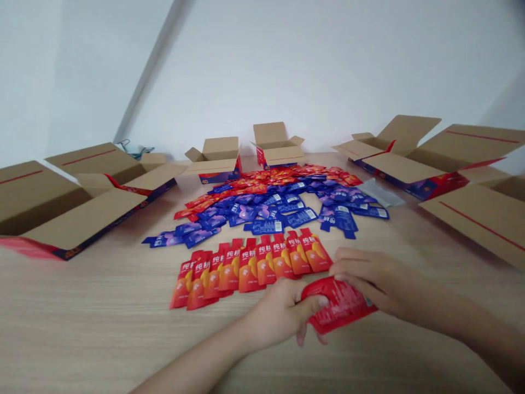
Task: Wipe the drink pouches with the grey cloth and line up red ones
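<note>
A red sachet (340, 304) with printing on its back face hangs tilted between my hands, close to the front of the table. My left hand (295, 312) pinches its left end, the thumb lying over the printed side. Across the sachet's upper right part curl the fingers of my right hand (373, 276), closed on it and hiding some of its edge. Just beyond my hands, several red-orange sachets (248, 267) lie in an overlapping row, fronts up and narrow necks pointing away from me.
Behind the row spreads a heap of blue sachets (266, 225) and red sachets (270, 176). Open cardboard boxes stand around it: left (77, 213), back left (219, 158), back centre (276, 145) and right (426, 164). A clear plastic bag (380, 192) lies right of the heap.
</note>
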The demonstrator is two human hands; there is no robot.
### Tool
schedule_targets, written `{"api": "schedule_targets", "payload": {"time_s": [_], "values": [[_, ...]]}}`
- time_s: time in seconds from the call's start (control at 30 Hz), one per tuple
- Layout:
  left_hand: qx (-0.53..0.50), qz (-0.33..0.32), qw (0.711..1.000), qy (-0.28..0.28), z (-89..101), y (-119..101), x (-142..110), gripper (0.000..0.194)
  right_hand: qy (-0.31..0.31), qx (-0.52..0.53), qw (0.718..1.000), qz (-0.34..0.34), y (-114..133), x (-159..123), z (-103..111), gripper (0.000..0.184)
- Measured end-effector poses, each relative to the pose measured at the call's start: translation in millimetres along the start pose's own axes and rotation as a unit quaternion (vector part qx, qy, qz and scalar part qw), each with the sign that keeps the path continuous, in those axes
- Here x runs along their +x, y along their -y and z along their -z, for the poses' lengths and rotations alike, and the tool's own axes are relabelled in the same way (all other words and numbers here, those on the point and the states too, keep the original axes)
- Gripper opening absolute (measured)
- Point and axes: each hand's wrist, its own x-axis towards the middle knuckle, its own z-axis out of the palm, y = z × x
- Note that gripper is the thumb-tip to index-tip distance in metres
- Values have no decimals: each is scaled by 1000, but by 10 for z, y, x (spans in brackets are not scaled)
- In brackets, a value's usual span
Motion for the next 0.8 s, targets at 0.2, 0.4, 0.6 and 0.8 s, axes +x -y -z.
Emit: {"api": "schedule_targets", "payload": {"time_s": [0.2,0.4,0.6,0.8], "values": [[-59,-52,997,-21,-153,142,217,51,-68,355,911,-198,-216,-424,-151,37],[242,-83,966,-35,-87,2,453,47,-176,360,889,-220,-354,-530,-152,27],[597,-89,775,-190,21,254,726,48,-335,90,925,-157,-794,-412,-211,21],[647,-63,741,-168,-47,601,855,37,-191,59,979,-33,-1265,-186,-817,39]]}}
